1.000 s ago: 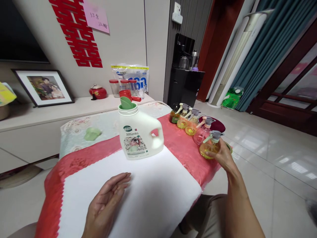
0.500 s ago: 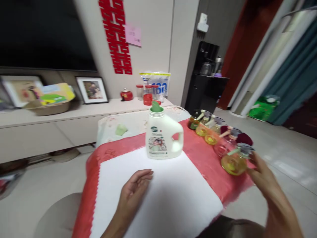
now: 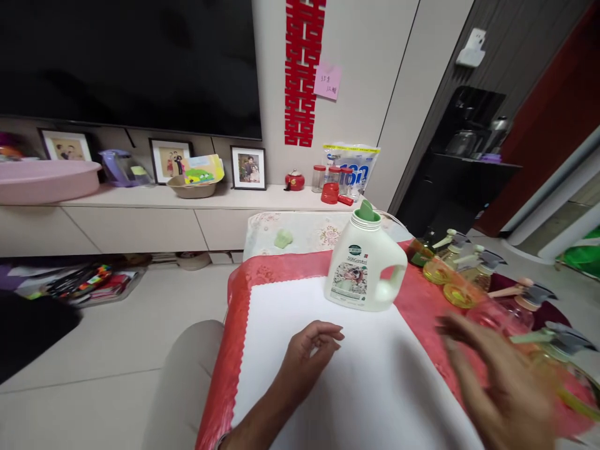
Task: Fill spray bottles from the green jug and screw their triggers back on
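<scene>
A cream-white detergent jug [image 3: 360, 269] with a green pour spout [image 3: 367, 211] stands upright, uncapped, on the white mat [image 3: 281, 312]. My left hand [image 3: 312, 356] hovers over the mat in front of the jug, palm inward. Its fingers are loosely curved and hold nothing. On the right, my right hand [image 3: 501, 381] is smeared by motion, thumb and fingers apart, with nothing visible between them. It partly covers the nearest yellow pump bottle [image 3: 562, 350]. Behind that, a pink pump bottle [image 3: 520, 306] and several yellow and dark ones line the table's right side.
A red cloth [image 3: 239, 331] covers the table beneath the mat. Crumpled green material [image 3: 283, 238] lies on the floral cover [image 3: 309, 225] at the back. Beyond is a low cabinet [image 3: 131, 219] with photo frames, jars and a plastic bag [image 3: 359, 165]. A grey stool [image 3: 192, 381] stands left.
The view has swung left. My right hand has come away from the nearest yellow pump bottle and moved inward toward the mat. My left hand keeps its curved pose; the jug stands where it was.
</scene>
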Motion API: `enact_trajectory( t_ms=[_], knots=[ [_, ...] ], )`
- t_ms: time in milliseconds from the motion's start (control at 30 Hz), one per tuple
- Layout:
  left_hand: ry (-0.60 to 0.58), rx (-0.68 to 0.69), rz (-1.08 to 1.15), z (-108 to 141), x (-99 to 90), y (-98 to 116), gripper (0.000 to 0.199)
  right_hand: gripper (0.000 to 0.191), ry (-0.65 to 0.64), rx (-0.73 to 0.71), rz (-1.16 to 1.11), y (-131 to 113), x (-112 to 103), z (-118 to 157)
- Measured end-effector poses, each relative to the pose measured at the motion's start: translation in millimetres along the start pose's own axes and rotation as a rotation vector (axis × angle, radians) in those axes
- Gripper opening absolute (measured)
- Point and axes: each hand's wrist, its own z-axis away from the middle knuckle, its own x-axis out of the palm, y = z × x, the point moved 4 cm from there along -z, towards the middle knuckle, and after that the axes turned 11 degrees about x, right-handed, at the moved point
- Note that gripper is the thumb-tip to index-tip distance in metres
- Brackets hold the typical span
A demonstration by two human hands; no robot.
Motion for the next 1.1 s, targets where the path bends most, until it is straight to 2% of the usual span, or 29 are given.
enact_trajectory(
  t_ms=[67,200,300,467,667,767,867,1100],
  knots=[
    [0.003,0.022,-0.026,0,-0.2,2,0.025,0.028,-0.083,-0.144,-0.06,-37,34,0],
    [0.005,0.043,-0.072,-1,-2.3,5,0.023,0.038,-0.35,-0.175,-0.334,-73,88,17],
    [0.015,0.02,-0.038,-2,-5.5,4,0.023,0.039,-0.375,-0.184,-0.393,-90,104,25],
    [0.081,-0.004,-0.013,-3,-11.0,3,0.023,0.037,-0.357,-0.18,-0.471,-107,107,21],
    [0.174,0.008,0.012,-3,-11.2,8,0.027,0.024,-0.361,-0.126,-0.487,-98,107,31],
    [0.207,0.046,-0.035,-1,-12.2,14,0.028,0.018,-0.415,-0.02,-0.457,-86,113,46],
    [0.194,0.064,-0.094,2,-10.8,18,0.029,0.019,-0.481,0.079,-0.42,-76,123,61],
    [0.087,0.186,-0.29,7,-2.3,30,0.022,0.028,-0.585,0.118,-0.418,-63,150,77]
  ],
)
